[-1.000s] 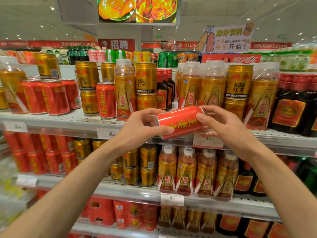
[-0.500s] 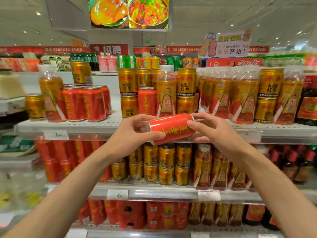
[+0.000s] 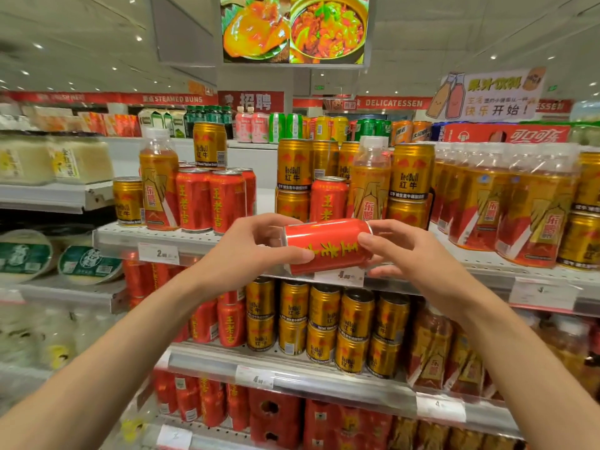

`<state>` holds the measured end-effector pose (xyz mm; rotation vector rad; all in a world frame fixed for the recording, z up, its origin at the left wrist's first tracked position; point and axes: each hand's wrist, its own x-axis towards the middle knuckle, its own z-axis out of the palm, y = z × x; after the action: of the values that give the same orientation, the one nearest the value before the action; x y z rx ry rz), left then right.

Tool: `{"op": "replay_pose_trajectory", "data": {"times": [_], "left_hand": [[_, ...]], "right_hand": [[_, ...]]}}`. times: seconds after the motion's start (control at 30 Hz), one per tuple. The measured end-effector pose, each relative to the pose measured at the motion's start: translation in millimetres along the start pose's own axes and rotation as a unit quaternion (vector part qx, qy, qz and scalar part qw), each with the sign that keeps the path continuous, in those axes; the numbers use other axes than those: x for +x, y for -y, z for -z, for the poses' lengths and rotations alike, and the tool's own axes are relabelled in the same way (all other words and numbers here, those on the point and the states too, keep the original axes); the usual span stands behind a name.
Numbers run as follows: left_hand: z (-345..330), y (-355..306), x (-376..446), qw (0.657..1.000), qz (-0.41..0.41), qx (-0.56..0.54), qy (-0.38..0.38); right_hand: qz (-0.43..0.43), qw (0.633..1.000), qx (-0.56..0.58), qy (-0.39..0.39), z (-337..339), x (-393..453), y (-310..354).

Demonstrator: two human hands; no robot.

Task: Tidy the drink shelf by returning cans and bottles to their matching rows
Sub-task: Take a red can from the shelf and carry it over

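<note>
A red can with yellow characters lies sideways in front of the top shelf's edge, held between both hands. My left hand grips its left end, and my right hand pinches its right end. On the top shelf a row of matching red cans stands at the left. Another red can stands among stacked gold cans behind the held one. An orange bottle stands beside the red row.
Orange bottles fill the top shelf's right side. The middle shelf holds red cans, gold cans and bottles. Red packs sit on the bottom shelf. A neighbouring shelf unit with packaged goods stands to the left.
The view has shifted left along the shelf, bringing the red can row closer to centre. Both hands keep the same hold on the sideways red can.
</note>
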<state>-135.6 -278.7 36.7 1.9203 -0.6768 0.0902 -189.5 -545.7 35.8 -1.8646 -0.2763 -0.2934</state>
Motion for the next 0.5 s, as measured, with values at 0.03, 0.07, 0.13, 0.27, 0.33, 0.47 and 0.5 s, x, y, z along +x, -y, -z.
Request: {"op": "replay_pose_trajectory", "data": {"times": [0.03, 0.07, 0.13, 0.27, 0.33, 0.47, 0.5], "left_hand": [[2, 2, 2, 1.0, 0.001, 0.002, -0.001], [3, 5, 4, 1.0, 0.003, 0.001, -0.002], [5, 10, 6, 1.0, 0.006, -0.003, -0.006], [11, 23, 11, 1.0, 0.002, -0.008, -0.01], [17, 30, 14, 1.0, -0.005, -0.012, -0.008], [39, 43, 16, 0.999, -0.021, -0.033, -0.005], [46, 46, 15, 0.999, -0.025, -0.038, 0.001]], "right_hand": [[-0.001, 1.0, 0.003, 0.004, -1, 4, -2], [-0.001, 1.0, 0.005, 0.006, -2, 7, -4], [-0.005, 1.0, 0.008, 0.007, -6, 12, -6], [-0.012, 1.0, -0.004, 0.001, -14, 21, -8], [-0.012, 1.0, -0.011, -0.001, -21, 26, -6], [-0.008, 1.0, -0.018, -0.015, -45, 34, 1], [-0.01, 0.999, -0.022, -0.021, -52, 36, 3]]}}
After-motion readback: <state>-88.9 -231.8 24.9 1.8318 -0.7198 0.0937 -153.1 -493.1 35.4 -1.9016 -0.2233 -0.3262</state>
